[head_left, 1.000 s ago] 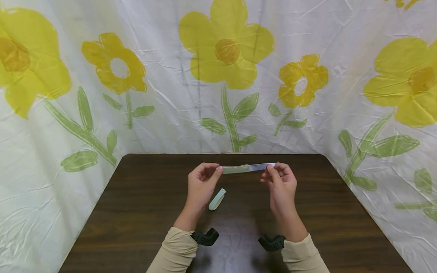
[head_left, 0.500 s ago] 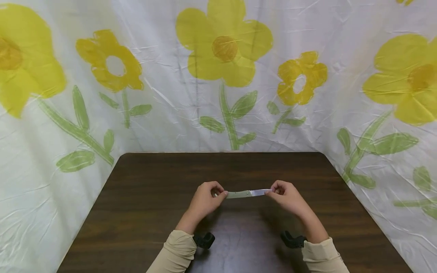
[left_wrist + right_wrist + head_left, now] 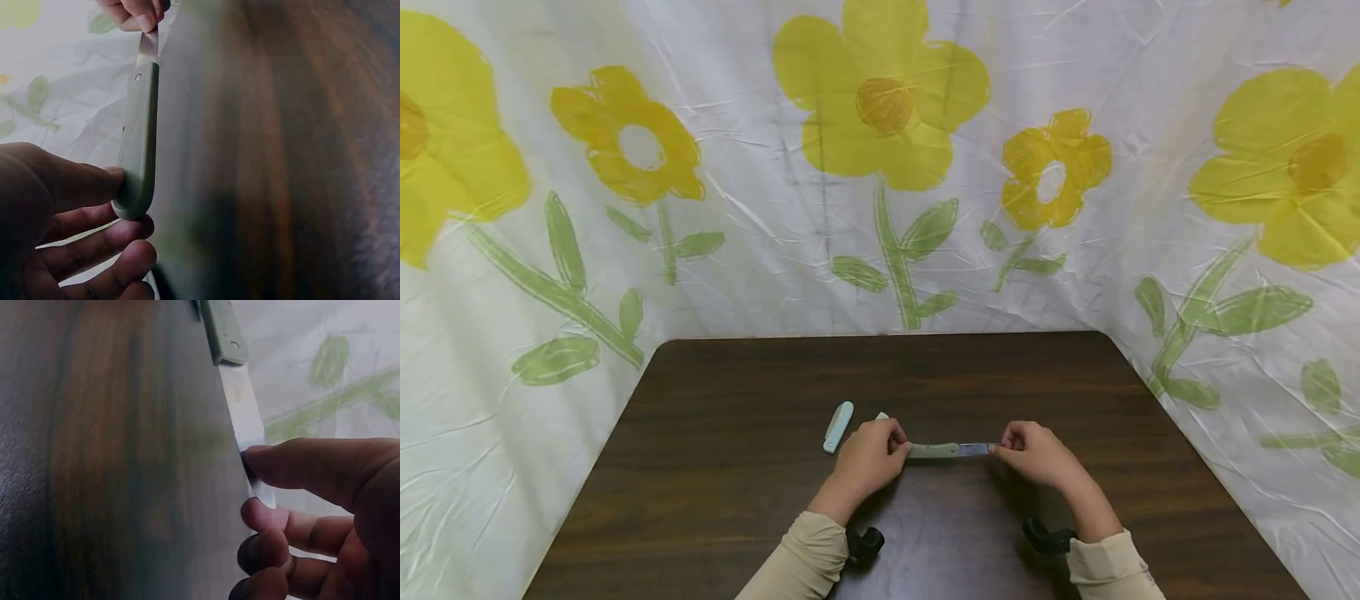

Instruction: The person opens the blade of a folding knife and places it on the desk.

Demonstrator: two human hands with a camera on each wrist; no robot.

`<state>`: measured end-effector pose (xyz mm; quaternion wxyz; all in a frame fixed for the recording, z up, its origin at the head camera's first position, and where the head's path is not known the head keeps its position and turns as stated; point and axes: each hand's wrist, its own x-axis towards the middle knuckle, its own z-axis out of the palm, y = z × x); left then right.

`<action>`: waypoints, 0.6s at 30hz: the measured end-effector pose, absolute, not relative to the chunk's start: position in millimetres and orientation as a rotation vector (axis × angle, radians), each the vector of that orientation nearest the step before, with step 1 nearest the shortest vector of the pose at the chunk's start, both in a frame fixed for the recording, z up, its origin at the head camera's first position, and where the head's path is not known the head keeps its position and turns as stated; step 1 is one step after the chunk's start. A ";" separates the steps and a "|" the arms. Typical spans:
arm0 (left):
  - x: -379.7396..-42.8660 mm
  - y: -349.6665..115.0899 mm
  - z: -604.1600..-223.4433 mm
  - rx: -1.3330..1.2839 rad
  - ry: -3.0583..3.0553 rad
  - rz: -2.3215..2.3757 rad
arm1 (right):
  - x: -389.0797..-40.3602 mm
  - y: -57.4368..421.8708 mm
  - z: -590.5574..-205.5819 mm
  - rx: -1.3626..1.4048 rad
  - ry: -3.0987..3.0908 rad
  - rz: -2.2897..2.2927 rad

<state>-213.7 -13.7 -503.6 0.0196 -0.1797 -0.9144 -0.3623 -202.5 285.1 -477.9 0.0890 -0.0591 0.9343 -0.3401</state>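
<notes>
An unfolded green-handled knife is held crosswise over the dark wood-grained table, its handle end pinched by the left hand and the tip end of its blade pinched between thumb and fingers by the right hand. On the table beside the left hand, a pale blue folded knife is seen, and a small pale piece is mostly hidden behind that hand. The table is backed by a white cloth patterned with yellow flowers.

Flowered white cloth behind brown table
</notes>
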 end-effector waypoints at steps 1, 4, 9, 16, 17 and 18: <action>-213.3 -12.6 -505.4 -0.559 -2.846 -1.115 | -202.2 285.4 -478.9 -0.179 2.786 -0.990; -212.5 -10.0 -509.4 -0.568 -2.871 -1.087 | -201.8 286.2 -481.8 -0.185 2.804 -0.929; -212.7 -6.1 -510.4 -0.572 -2.887 -1.054 | -201.2 287.6 -484.3 -0.119 2.795 -0.866; -212.0 -2.7 -508.7 -0.600 -2.907 -1.009 | -202.1 287.1 -488.8 -0.032 2.794 -0.754; -212.0 -2.3 -508.6 -0.599 -2.909 -1.003 | -202.3 287.0 -489.2 -0.026 2.791 -0.747; -212.2 -1.9 -508.7 -0.598 -2.909 -0.999 | -202.4 287.1 -489.4 -0.019 2.788 -0.739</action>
